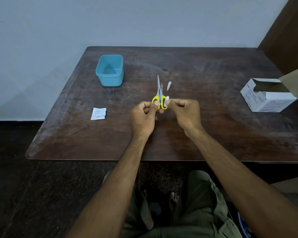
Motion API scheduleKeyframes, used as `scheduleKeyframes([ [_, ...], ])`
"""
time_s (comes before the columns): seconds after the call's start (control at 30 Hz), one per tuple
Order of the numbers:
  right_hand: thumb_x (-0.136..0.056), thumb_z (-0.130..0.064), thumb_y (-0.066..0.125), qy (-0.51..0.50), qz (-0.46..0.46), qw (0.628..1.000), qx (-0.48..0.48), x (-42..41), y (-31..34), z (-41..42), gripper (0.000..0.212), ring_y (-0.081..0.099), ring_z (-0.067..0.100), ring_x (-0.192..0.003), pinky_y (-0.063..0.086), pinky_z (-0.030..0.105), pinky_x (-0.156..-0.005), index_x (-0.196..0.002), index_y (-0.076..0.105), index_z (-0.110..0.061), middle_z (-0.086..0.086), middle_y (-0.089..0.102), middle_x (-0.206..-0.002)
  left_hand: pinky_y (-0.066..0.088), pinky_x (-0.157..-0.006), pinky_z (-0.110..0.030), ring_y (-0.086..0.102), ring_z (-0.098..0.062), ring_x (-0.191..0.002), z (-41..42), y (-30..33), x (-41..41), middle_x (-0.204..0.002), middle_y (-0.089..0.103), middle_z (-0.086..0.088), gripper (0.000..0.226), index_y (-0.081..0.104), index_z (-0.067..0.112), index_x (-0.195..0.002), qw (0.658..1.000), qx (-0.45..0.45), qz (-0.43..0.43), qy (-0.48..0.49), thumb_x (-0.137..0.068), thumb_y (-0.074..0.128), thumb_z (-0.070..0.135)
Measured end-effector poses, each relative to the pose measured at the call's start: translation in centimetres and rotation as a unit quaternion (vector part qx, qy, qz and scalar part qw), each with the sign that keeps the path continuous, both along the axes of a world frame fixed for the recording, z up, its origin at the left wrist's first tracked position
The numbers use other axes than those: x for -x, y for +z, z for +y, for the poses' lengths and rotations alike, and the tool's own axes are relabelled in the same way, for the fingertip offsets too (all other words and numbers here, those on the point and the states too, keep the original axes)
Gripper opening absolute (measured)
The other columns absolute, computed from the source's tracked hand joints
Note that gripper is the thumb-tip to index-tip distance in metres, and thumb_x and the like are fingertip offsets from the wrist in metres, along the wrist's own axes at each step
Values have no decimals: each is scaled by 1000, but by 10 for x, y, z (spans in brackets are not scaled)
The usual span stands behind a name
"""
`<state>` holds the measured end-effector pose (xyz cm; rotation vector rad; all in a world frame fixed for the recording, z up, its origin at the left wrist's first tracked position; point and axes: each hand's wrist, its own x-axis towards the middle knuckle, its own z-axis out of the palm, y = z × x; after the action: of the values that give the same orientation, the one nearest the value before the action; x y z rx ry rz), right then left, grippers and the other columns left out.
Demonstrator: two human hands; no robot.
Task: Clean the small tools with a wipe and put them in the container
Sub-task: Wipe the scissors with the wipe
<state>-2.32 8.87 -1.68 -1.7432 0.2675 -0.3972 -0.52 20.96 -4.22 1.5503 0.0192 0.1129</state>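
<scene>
Left hand (144, 111) gripping yellow scissors (159, 98), right hand (183, 109) pinching white wipe (167, 98) against handle, above tabletop (205, 134).

A dark wooden table (205, 121) with a worn, faintly glossy top is seen. Bare metal blades and glossy yellow plastic handles are shown by the scissors (159, 97). The blue container (110, 71) looks smooth plastic, the box (268, 98) matt cardboard, the nail clipper (169, 85) shiny metal.
</scene>
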Motion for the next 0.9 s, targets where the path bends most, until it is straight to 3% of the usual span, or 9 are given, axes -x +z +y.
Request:
scheduleKeyframes([
  [0.17, -86, -19, 69, -11, -87, 980, 176, -8, 12, 1, 10, 60, 10, -70, 49, 33, -70, -89, 79, -17, -5, 70, -74, 45, -54, -26, 52, -10, -49, 0, -2, -1, -68, 73, -1, 23, 66, 4, -89, 1000, -3, 14, -5, -94, 62, 26],
  [0.3, -82, -22, 68, 16, -95, 956, 276, -9, 7, -4, 12, 63, 17, -75, 51, 45, -71, -91, 75, -25, -1, 69, -83, 43, -51, -24, 50, -9, -45, -1, -2, -3, -66, 73, 0, 22, 67, 5, -87, 1000, -4, 14, -3, -94, 62, 25],
  [0.47, -82, -28, 68, 11, -88, 902, 422, -7, 12, -2, 11, 62, 25, -88, 39, 38, -76, -91, 74, -24, -2, 70, -87, 43, -50, -22, 52, -8, -46, -2, -2, -2, -63, 71, 2, 17, 66, 9, -82, 1000, 3, 10, -6, -94, 62, 20],
  [0.7, -86, -26, 65, 16, -78, 884, 460, -11, 18, -4, 11, 60, 28, -85, 29, 33, -72, -88, 75, -24, 2, 66, -82, 43, -48, -20, 52, -8, -47, -2, -2, -2, -64, 72, 1, 24, 68, 1, -87, 1000, -5, 9, -8, -95, 61, 23],
  [0.9, -88, -24, 60, 50, -70, 876, 474, -6, 15, -3, 18, 59, 31, -86, 28, 34, -73, -92, 77, -20, 7, 65, -86, 41, -49, -19, 48, -5, -45, 0, -2, -1, -66, 71, -2, 22, 70, 9, -86, 1000, -7, -10, -27, -97, 57, 23],
])
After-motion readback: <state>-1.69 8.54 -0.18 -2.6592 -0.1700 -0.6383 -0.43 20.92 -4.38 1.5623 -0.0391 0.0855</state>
